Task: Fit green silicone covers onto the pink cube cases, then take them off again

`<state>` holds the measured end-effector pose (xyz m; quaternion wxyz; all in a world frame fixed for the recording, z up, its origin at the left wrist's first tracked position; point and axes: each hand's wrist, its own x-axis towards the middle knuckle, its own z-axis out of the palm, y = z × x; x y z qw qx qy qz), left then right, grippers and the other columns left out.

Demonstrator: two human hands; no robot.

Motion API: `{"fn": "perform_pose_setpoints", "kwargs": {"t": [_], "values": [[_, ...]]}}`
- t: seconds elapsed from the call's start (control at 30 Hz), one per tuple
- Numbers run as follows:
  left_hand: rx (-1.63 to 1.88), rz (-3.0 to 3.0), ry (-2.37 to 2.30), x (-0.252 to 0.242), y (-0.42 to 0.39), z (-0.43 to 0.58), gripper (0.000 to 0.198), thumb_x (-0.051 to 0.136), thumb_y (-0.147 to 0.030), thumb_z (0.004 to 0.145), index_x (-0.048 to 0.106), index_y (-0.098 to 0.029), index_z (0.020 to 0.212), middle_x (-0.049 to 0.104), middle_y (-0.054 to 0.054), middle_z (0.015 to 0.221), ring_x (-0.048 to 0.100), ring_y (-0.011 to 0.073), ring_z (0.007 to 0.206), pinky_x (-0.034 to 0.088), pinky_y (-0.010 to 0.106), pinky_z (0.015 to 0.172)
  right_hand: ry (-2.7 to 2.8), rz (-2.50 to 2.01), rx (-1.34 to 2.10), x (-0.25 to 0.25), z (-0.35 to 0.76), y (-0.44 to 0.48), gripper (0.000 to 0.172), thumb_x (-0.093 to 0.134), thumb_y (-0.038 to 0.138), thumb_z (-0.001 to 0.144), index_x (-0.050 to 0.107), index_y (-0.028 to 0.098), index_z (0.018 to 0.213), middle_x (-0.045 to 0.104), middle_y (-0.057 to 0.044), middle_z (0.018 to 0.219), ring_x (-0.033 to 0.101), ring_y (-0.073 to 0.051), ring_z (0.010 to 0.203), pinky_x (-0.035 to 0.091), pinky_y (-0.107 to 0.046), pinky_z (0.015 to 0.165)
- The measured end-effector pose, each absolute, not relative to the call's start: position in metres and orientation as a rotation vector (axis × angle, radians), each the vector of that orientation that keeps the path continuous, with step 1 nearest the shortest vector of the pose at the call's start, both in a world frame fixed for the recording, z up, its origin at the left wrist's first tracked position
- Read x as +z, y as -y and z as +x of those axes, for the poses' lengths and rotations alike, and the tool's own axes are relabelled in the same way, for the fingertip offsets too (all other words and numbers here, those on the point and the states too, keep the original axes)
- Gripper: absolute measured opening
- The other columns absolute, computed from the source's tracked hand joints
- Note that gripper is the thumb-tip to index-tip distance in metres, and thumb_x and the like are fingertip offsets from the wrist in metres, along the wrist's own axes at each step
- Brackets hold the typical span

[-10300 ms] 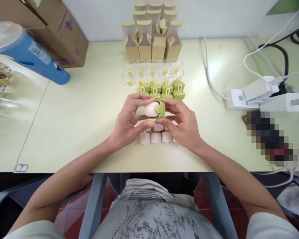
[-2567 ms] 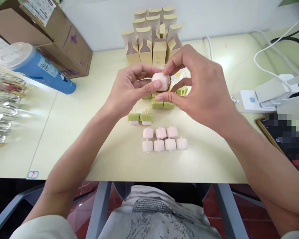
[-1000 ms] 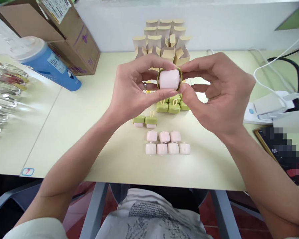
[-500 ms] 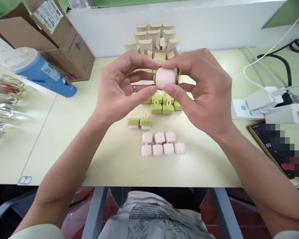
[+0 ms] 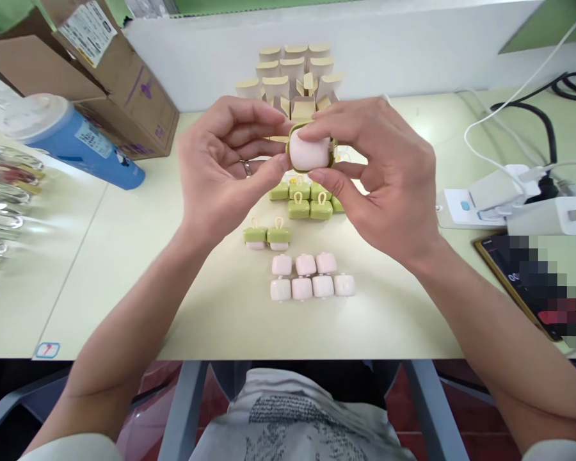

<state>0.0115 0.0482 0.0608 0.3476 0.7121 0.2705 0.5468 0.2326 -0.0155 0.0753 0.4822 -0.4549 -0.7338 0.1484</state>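
Note:
Above the table, a rounded pale pink case in a green cover (image 5: pixel 310 151) is held between my two hands. My left hand (image 5: pixel 235 166) grips its left edge with thumb and fingertips. From the other side my right hand (image 5: pixel 379 173) pinches it, forefinger pressed on the pink face and thumb along the lower edge. Beneath my hands sit several green covers with cream loops (image 5: pixel 298 208). Nearer me is a pair of pink cases topped with green covers (image 5: pixel 279 237). Several bare pink cases (image 5: pixel 302 288) stand in two rows in front.
Open small boxes (image 5: pixel 292 70) stand in rows by the white partition. At left are a cardboard box (image 5: pixel 139 102), a leaning blue cup (image 5: pixel 96 144) and shiny clear items (image 5: pixel 2 211). A power strip (image 5: pixel 470 208) with cables and a phone (image 5: pixel 521 282) lie at right.
Both hands have shifted slightly left with the case. My right forefinger has moved from its upper edge onto the pink face, and the case looks a little turned.

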Motion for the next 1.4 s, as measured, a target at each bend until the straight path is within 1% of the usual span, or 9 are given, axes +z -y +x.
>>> {"fn": "perform_pose_setpoints", "kwargs": {"t": [0.2, 0.37, 0.47, 0.6, 0.73, 0.87, 1.07, 1.27, 1.4], "values": [[1.363, 1.902, -0.790, 0.062, -0.044, 0.012, 0.051, 0.091, -0.071, 0.094, 0.071, -0.030, 0.117, 0.085, 0.002, 0.126, 0.083, 0.0288, 0.125, 0.074, 0.045, 0.100, 1.792, -1.131, 0.384, 0.068, 0.229, 0.012, 0.028, 0.069, 0.037, 0.112, 0.074, 0.044, 0.139, 0.079, -0.003, 0.140, 0.074, -0.030, 0.138, 0.078, -0.046, 0.095], [1.324, 1.907, -0.764, 0.063, -0.039, 0.016, 0.034, 0.095, -0.047, 0.092, 0.078, -0.034, 0.118, 0.082, 0.004, 0.129, 0.083, 0.0298, 0.125, 0.075, 0.045, 0.097, 1.736, -1.054, 0.405, 0.066, 0.227, 0.004, 0.012, 0.066, 0.037, 0.113, 0.074, 0.037, 0.123, 0.078, -0.005, 0.134, 0.078, -0.029, 0.123, 0.074, -0.041, 0.087], [1.266, 1.877, -0.670, 0.060, -0.039, 0.020, 0.038, 0.100, -0.036, 0.085, 0.080, -0.032, 0.117, 0.081, 0.005, 0.129, 0.083, 0.0270, 0.114, 0.075, 0.042, 0.090, 1.701, -1.030, 0.427, 0.063, 0.229, 0.001, 0.006, 0.071, 0.042, 0.111, 0.073, 0.037, 0.112, 0.078, -0.005, 0.127, 0.080, -0.027, 0.111, 0.071, -0.039, 0.078], [1.172, 1.850, -0.802, 0.054, -0.046, 0.020, 0.050, 0.105, -0.043, 0.080, 0.079, -0.030, 0.121, 0.083, 0.009, 0.133, 0.083, 0.0279, 0.114, 0.074, 0.042, 0.091, 1.752, -1.026, 0.488, 0.056, 0.233, -0.004, 0.022, 0.075, 0.056, 0.109, 0.072, 0.040, 0.123, 0.078, -0.005, 0.134, 0.080, -0.031, 0.117, 0.074, -0.044, 0.082], [1.098, 1.850, -0.765, 0.053, -0.051, 0.015, 0.061, 0.107, -0.049, 0.077, 0.081, -0.026, 0.127, 0.083, 0.010, 0.136, 0.083, 0.0302, 0.122, 0.073, 0.041, 0.098, 1.790, -0.985, 0.560, 0.058, 0.234, -0.003, 0.034, 0.080, 0.055, 0.106, 0.071, 0.039, 0.134, 0.076, -0.006, 0.140, 0.080, -0.033, 0.121, 0.076, -0.050, 0.088], [1.032, 1.795, -0.747, 0.059, -0.047, 0.012, 0.060, 0.100, -0.060, 0.086, 0.083, -0.022, 0.129, 0.084, 0.011, 0.133, 0.083, 0.0305, 0.123, 0.071, 0.043, 0.105, 1.763, -1.071, 0.703, 0.067, 0.234, 0.002, 0.046, 0.088, 0.055, 0.100, 0.071, 0.038, 0.139, 0.075, -0.008, 0.141, 0.079, -0.032, 0.121, 0.076, -0.049, 0.093], [0.960, 1.653, -0.737, 0.068, -0.040, 0.016, 0.066, 0.080, -0.081, 0.097, 0.086, -0.018, 0.117, 0.086, 0.012, 0.129, 0.083, 0.0288, 0.121, 0.070, 0.044, 0.107, 1.687, -1.114, 0.777, 0.064, 0.238, -0.004, 0.043, 0.088, 0.058, 0.099, 0.072, 0.035, 0.132, 0.076, -0.006, 0.133, 0.079, -0.027, 0.112, 0.075, -0.047, 0.091], [0.918, 1.634, -0.798, 0.064, -0.048, 0.011, 0.057, 0.101, -0.057, 0.085, 0.086, -0.018, 0.123, 0.086, 0.013, 0.130, 0.083, 0.0275, 0.116, 0.068, 0.041, 0.103, 1.682, -1.122, 0.869, 0.059, 0.240, -0.007, 0.063, 0.096, 0.047, 0.088, 0.064, 0.033, 0.140, 0.078, -0.007, 0.132, 0.080, -0.029, 0.118, 0.073, -0.050, 0.098], [0.860, 1.551, -0.798, 0.062, -0.054, 0.006, 0.055, 0.105, -0.043, 0.078, 0.084, -0.017, 0.122, 0.085, 0.014, 0.128, 0.083, 0.0278, 0.111, 0.066, 0.044, 0.100, 1.724, -1.128, 0.837, 0.064, 0.242, -0.006, 0.055, 0.094, 0.043, 0.087, 0.070, 0.028, 0.134, 0.081, -0.008, 0.129, 0.080, -0.029, 0.116, 0.072, -0.050, 0.100]]}}
